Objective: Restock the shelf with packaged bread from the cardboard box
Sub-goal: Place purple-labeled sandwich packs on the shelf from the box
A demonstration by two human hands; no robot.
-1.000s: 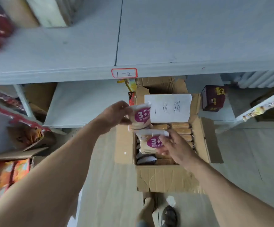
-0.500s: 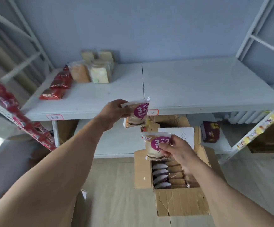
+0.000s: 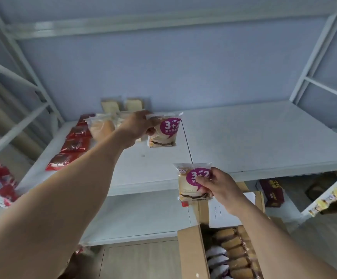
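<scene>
Having risen since half a second ago: left hand (image 3: 137, 125) now reaching out over the white shelf (image 3: 254, 137) instead of hovering before its front edge, right hand (image 3: 219, 185) lifted clear of the box and up to the shelf's front edge. Spanning the frame, largest of all: the shelf, carried by a pale metal frame (image 3: 314, 63) against a blue wall (image 3: 163, 67). Standing at lower right on the floor: the open cardboard box (image 3: 191, 256), showing rows of wrapped bread (image 3: 234, 256) inside and a white paper sheet (image 3: 222, 214) on its far flap. Lying in a line along the shelf's left side: red packets (image 3: 75, 143), with pale wrapped loaves (image 3: 103, 127) behind them near the wall. Sitting on the lower level at right: a dark maroon carton (image 3: 272, 192). Gripping one bread packet (image 3: 165, 131) by its left edge with curled fingers and thumb, upright, purple "3+2" label facing the camera, held above the shelf near its middle seam. Pinching a second bread packet (image 3: 191, 182) at its right side, thumb over the purple label, fingers behind, held upright just in front of the shelf edge and above the box.
</scene>
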